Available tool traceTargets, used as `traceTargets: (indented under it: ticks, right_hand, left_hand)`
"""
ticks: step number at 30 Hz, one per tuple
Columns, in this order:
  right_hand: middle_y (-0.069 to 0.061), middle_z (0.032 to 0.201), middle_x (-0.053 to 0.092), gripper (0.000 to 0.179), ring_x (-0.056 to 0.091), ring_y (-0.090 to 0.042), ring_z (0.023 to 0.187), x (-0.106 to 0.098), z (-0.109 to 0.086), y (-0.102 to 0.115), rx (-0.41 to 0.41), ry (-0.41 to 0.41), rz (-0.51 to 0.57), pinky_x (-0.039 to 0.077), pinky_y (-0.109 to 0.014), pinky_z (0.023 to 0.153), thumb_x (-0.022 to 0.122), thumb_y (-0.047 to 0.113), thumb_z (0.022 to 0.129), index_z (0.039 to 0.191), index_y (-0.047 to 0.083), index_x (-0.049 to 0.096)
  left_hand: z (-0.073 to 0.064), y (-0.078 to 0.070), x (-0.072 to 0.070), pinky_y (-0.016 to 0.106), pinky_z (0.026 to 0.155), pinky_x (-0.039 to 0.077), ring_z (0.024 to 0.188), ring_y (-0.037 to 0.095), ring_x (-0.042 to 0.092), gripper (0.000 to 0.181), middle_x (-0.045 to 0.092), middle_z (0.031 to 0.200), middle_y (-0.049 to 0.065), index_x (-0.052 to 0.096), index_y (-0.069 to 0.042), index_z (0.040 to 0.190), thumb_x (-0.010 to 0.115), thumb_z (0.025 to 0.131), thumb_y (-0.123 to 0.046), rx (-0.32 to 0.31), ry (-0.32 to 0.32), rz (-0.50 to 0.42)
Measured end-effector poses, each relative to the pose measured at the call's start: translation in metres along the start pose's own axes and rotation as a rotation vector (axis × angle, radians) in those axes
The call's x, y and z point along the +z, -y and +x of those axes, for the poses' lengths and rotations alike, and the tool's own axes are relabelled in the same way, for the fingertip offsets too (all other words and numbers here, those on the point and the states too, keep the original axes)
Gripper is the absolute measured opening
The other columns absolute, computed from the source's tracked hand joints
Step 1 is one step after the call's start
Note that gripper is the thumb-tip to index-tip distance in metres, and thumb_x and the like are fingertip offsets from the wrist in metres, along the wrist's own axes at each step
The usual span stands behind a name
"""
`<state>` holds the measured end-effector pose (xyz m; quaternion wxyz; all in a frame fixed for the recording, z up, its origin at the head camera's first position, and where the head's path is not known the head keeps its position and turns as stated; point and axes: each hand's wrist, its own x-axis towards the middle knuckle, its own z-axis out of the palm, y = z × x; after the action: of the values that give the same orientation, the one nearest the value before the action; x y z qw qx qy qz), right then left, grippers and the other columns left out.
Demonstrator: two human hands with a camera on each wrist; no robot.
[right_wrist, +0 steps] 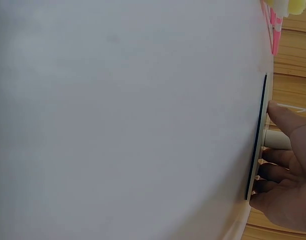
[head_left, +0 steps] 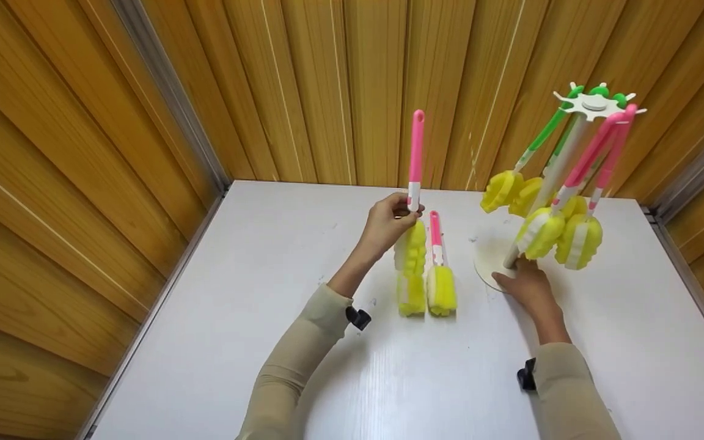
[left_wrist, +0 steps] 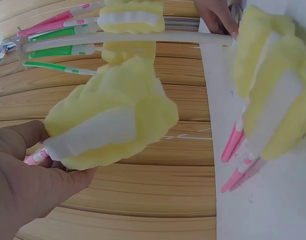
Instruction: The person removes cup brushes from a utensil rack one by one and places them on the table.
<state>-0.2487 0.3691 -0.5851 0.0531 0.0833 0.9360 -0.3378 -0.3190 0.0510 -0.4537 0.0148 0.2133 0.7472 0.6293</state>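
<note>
My left hand [head_left: 387,221] pinches a yellow-and-white sponge brush by its pink-and-white handle [head_left: 416,162], held upright above the table. In the left wrist view the brush's sponge head [left_wrist: 110,117] hangs below the fingers. My right hand [head_left: 528,284] grips the foot of a white stand [head_left: 487,264], the thumb on the round base and the fingers by the pole; the right wrist view shows the hand [right_wrist: 293,165] spread around the pole. Green- and pink-handled sponge brushes [head_left: 579,241] hang from the stand's hooked top [head_left: 594,105].
Two more sponge brushes lie on the white table [head_left: 254,244], one with its pink handle [head_left: 436,229] showing and the other sponge [head_left: 412,296] partly behind the raised brush. Wooden panel walls [head_left: 370,91] enclose the back and sides.
</note>
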Motion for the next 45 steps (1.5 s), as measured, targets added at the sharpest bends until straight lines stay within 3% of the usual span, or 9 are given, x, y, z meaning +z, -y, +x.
traceTargets:
  ticks: [8, 13, 17, 20, 25, 36, 45]
  right_hand:
    - [-0.04, 0.158, 0.015, 0.087, 0.022, -0.057, 0.144, 0.0, 0.0, -0.001, 0.005, 0.006, 0.012, 0.024, -0.065, 0.116, 0.061, 0.035, 0.102, 0.155, -0.014, 0.014]
    - [-0.038, 0.16, 0.011, 0.088, 0.019, -0.056, 0.145, -0.001, -0.001, 0.0, 0.005, 0.015, 0.017, 0.023, -0.065, 0.117, 0.061, 0.036, 0.102, 0.156, -0.013, 0.011]
    - [-0.039, 0.157, 0.019, 0.08, 0.025, -0.058, 0.142, -0.001, -0.002, 0.0, -0.013, 0.002, 0.009, 0.026, -0.065, 0.115, 0.06, 0.035, 0.102, 0.152, -0.016, 0.023]
    - [-0.039, 0.155, 0.023, 0.077, 0.027, -0.058, 0.14, -0.001, -0.003, 0.0, -0.019, -0.004, 0.014, 0.028, -0.065, 0.114, 0.06, 0.035, 0.102, 0.149, -0.017, 0.028]
    - [-0.039, 0.157, 0.02, 0.081, 0.026, -0.057, 0.142, 0.001, -0.002, 0.0, -0.013, -0.006, 0.03, 0.027, -0.065, 0.114, 0.061, 0.034, 0.102, 0.152, -0.016, 0.022]
    - [-0.037, 0.16, 0.014, 0.084, 0.02, -0.056, 0.145, 0.001, -0.003, 0.0, 0.009, 0.006, 0.056, 0.024, -0.065, 0.116, 0.061, 0.034, 0.102, 0.156, -0.011, 0.014]
    - [-0.037, 0.159, 0.016, 0.083, 0.022, -0.057, 0.143, 0.001, -0.003, 0.002, 0.013, 0.0, 0.042, 0.024, -0.065, 0.116, 0.061, 0.035, 0.102, 0.155, -0.012, 0.018]
  left_hand:
    - [-0.013, 0.016, -0.013, 0.024, 0.082, 0.057, 0.095, 0.017, 0.067, 0.025, 0.073, 0.108, 0.015, 0.067, 0.006, 0.117, 0.07, 0.093, 0.001, -0.038, -0.016, 0.027]
    - [-0.019, 0.028, -0.021, 0.025, 0.083, 0.057, 0.095, 0.017, 0.067, 0.024, 0.073, 0.108, 0.015, 0.066, 0.007, 0.119, 0.066, 0.097, -0.003, -0.099, -0.024, -0.046]
    - [-0.024, 0.039, -0.026, 0.026, 0.086, 0.057, 0.097, 0.017, 0.068, 0.023, 0.073, 0.108, 0.015, 0.065, 0.009, 0.119, 0.063, 0.1, -0.003, -0.148, -0.016, -0.122]
    - [-0.028, 0.046, -0.03, 0.026, 0.086, 0.057, 0.096, 0.017, 0.068, 0.021, 0.073, 0.108, 0.017, 0.066, 0.01, 0.117, 0.063, 0.1, -0.002, -0.158, -0.013, -0.138]
    - [-0.031, 0.058, -0.035, 0.024, 0.082, 0.057, 0.091, 0.016, 0.067, 0.018, 0.073, 0.106, 0.02, 0.068, 0.01, 0.113, 0.063, 0.099, 0.0, -0.174, -0.015, -0.117]
    - [-0.035, 0.089, -0.036, 0.024, 0.079, 0.058, 0.087, 0.017, 0.071, 0.009, 0.074, 0.098, 0.018, 0.068, 0.01, 0.102, 0.064, 0.096, 0.005, -0.307, -0.033, -0.054]
    - [-0.036, 0.099, -0.031, 0.026, 0.082, 0.058, 0.089, 0.021, 0.073, 0.014, 0.073, 0.1, 0.021, 0.065, 0.013, 0.109, 0.061, 0.097, 0.008, -0.345, -0.038, -0.119]
